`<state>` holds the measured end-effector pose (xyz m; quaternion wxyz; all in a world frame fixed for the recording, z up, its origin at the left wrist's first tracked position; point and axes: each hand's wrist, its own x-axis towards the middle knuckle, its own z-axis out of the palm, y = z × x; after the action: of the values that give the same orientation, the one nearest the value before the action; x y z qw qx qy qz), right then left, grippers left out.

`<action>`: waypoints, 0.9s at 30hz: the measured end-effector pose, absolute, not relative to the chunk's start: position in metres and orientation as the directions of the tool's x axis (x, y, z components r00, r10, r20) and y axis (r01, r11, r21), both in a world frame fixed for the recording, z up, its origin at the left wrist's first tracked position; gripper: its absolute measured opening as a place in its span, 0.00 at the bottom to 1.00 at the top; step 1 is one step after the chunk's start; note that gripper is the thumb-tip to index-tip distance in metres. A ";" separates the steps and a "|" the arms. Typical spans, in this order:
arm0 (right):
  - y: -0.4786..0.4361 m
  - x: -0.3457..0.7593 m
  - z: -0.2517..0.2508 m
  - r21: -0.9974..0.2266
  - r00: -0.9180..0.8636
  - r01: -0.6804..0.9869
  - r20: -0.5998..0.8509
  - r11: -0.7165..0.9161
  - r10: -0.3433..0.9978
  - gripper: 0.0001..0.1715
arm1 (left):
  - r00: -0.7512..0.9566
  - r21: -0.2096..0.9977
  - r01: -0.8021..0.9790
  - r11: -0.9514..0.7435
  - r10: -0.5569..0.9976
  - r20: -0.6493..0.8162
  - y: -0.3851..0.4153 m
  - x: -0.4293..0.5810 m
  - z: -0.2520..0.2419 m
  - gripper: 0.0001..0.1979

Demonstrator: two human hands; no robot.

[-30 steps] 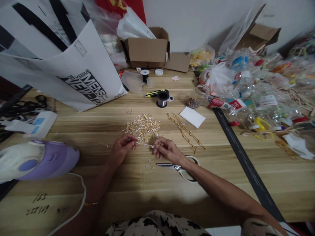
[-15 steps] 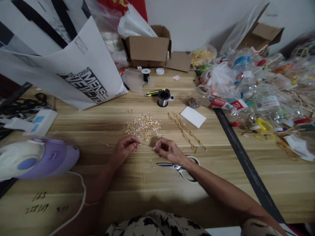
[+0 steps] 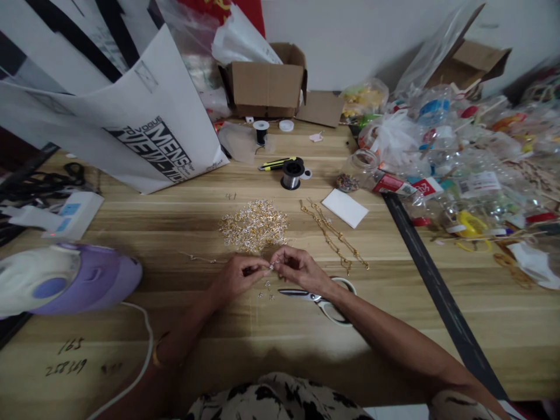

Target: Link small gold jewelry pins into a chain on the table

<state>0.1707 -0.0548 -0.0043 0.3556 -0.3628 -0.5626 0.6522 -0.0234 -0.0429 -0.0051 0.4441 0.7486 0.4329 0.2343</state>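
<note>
My left hand and my right hand meet fingertip to fingertip above the wooden table. Pinched between them is a small clear bead, strung on a thin strand. The strand's free end, with tiny beads on it, trails left past my left hand. Just beyond my fingers lies a pile of gold and clear beaded pieces. A few loose clear beads rest nearer to me. Scissors with pale handles lie partly under my right wrist.
Gold chains and a white card lie to the right. Behind the pile are a wire spool, a cutter knife and a bead jar. A purple-white appliance stands left; plastic bottles crowd the right.
My left hand has moved right and slightly down, closing the gap to my right hand. More of the strand now shows on the left. My right hand has barely shifted.
</note>
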 end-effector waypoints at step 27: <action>-0.055 0.165 -0.010 -0.972 -0.483 -0.102 -0.138 -0.212 0.865 0.13 | 0.508 0.864 0.459 -0.207 0.859 -0.064 -0.045 -0.018 -0.001 0.07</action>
<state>0.1652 -0.0549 -0.0098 0.3521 -0.3669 -0.5197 0.6865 -0.0185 -0.0454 -0.0014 0.4478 0.7439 0.4429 0.2237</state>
